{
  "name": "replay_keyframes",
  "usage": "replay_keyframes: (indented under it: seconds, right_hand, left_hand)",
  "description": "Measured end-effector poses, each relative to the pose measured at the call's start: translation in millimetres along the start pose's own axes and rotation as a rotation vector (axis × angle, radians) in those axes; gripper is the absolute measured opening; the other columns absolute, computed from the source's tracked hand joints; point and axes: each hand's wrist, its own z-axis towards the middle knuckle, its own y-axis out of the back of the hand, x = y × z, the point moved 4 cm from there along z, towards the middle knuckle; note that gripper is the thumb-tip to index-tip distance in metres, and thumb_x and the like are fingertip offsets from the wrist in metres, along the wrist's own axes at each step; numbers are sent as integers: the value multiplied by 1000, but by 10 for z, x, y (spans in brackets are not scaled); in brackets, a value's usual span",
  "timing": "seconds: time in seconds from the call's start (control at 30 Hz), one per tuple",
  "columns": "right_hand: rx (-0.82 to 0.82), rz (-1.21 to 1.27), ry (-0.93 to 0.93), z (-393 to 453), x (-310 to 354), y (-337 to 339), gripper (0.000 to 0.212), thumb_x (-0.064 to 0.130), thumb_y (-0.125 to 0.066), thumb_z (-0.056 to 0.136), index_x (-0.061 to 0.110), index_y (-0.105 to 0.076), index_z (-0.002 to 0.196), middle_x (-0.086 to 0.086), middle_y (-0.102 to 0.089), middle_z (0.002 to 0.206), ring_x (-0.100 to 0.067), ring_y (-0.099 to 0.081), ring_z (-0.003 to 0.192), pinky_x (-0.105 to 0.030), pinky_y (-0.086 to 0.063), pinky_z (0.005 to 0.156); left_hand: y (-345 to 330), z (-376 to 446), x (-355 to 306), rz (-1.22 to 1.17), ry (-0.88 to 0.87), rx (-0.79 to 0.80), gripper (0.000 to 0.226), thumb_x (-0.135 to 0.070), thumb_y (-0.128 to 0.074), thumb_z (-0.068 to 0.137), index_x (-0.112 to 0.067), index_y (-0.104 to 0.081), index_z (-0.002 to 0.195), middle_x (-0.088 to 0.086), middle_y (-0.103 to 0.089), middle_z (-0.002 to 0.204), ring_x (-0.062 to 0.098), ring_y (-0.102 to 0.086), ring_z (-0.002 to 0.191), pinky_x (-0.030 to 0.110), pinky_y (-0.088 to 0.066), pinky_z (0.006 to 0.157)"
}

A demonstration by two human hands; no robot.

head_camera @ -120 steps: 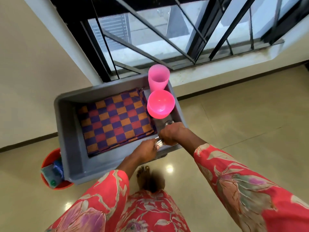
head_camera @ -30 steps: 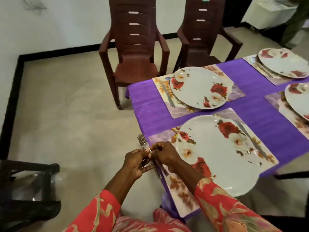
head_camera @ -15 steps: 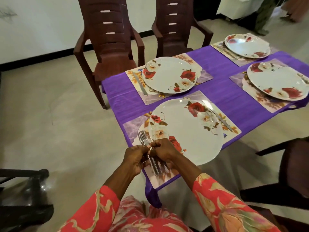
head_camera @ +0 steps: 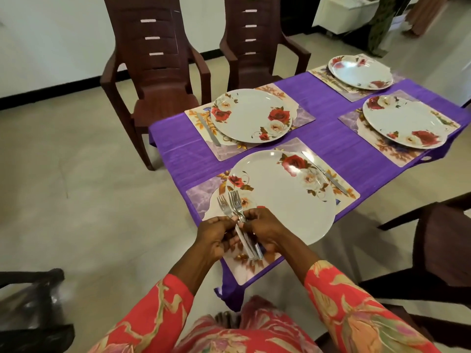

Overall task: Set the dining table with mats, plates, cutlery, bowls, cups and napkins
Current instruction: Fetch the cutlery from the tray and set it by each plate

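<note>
Standing at the near corner of the counter (head_camera: 331, 146), the person holds a small bunch of forks (head_camera: 235, 212) over the edge of the nearest mat (head_camera: 201, 200). Both hands are on them: the left hand (head_camera: 216, 236) curls its fingers round the handles from one side, and the right hand (head_camera: 262, 231) pinches the necks from the other, so each grip is closed on the forks. How many forks there are is hard to make out, as the handles overlap and the hands hide their middles.

Just beyond the tines lies the nearest plate (head_camera: 285, 200), flowered, with a knife (head_camera: 326, 173) on the mat's far side. Across the purple cloth sits a second plate (head_camera: 251, 115) with a second knife (head_camera: 209, 128) beside it, and two more plates (head_camera: 405, 123) stand farther right, the last near the counter's far end. Two brown chairs (head_camera: 155, 72) stand behind. A dark chair (head_camera: 438, 238) at the right is cut off by the frame.
</note>
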Motion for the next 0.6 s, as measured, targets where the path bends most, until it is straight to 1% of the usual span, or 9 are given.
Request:
replay_keyframes:
  seconds: [0.1, 0.13, 0.2, 0.27, 0.33, 0.37, 0.43, 0.5, 0.6]
  right_hand:
    - [1, 69, -22, -6, -21, 48, 15, -2, -55, 89, 9, -65, 91, -13, -68, 87, -22, -66, 75, -40, -57, 78]
    - [-4, 80, -28, 12, -28, 78, 17, -3, -55, 89, 11, -65, 88, -14, -68, 89, -24, -67, 76, -42, -57, 80]
    - [-24, 91, -40, 42, -34, 149, 19, -3, -56, 88, 14, -65, 84, -21, -68, 99, -33, -67, 87, -50, -54, 85]
    - [-41, 126, -47, 90, -36, 229, 18, -3, -56, 88, 12, -65, 84, -24, -67, 100, -38, -65, 91, -54, -52, 87]
    - [-38, 159, -52, 138, -25, 301, 18, -6, -53, 89, 8, -64, 85, -20, -66, 92, -33, -64, 82, -47, -54, 83]
    - [-33, 172, -52, 169, -18, 334, 19, -7, -52, 89, 8, -63, 86, -17, -64, 87, -28, -62, 77, -42, -54, 78]
    - [-19, 185, -54, 248, 1, 418, 20, -7, -51, 89, 7, -63, 83, -15, -60, 80, -24, -57, 68, -39, -51, 69]
    - [-2, 156, -48, 358, 25, 506, 18, -7, -51, 89, 6, -63, 84, -15, -57, 79, -24, -54, 69, -37, -48, 67]
    - [46, 124, -34, 519, 66, 601, 18, -6, -53, 88, 8, -64, 85, -13, -58, 82, -23, -52, 76, -34, -46, 67]
  left_hand:
    - [6, 34, 2, 27, -11, -28, 13, 6, -61, 85, -3, -61, 75, 8, -66, 54, 21, -63, 55, 30, -56, 49]
    - [25, 65, 1, 52, -26, -63, 14, 6, -61, 85, -3, -60, 75, 9, -66, 57, 21, -62, 54, 29, -55, 47]
    - [77, 152, 14, 109, -56, -150, 13, 6, -60, 85, -3, -59, 75, 13, -65, 71, 23, -61, 59, 27, -54, 44]
    - [117, 258, 34, 177, -94, -226, 14, 7, -59, 84, -2, -60, 74, 17, -64, 79, 25, -60, 61, 32, -56, 49]
    - [134, 335, 58, 254, -124, -301, 16, 5, -59, 83, -4, -60, 69, 20, -64, 79, 29, -60, 61, 39, -57, 57]
    - [147, 377, 70, 296, -139, -339, 17, 4, -60, 81, -4, -59, 66, 20, -64, 77, 29, -61, 60, 41, -56, 59]
    - [167, 503, 102, 372, -169, -396, 12, -2, -63, 77, -4, -61, 65, 20, -67, 76, 32, -65, 63, 42, -59, 62]
    - [201, 740, 190, 439, -192, -446, 5, -9, -66, 72, -4, -66, 71, 21, -69, 81, 36, -68, 72, 48, -59, 68]
    - [163, 769, 212, 533, -226, -506, 9, -13, -68, 76, -5, -69, 78, 16, -70, 81, 34, -68, 76, 44, -58, 73]
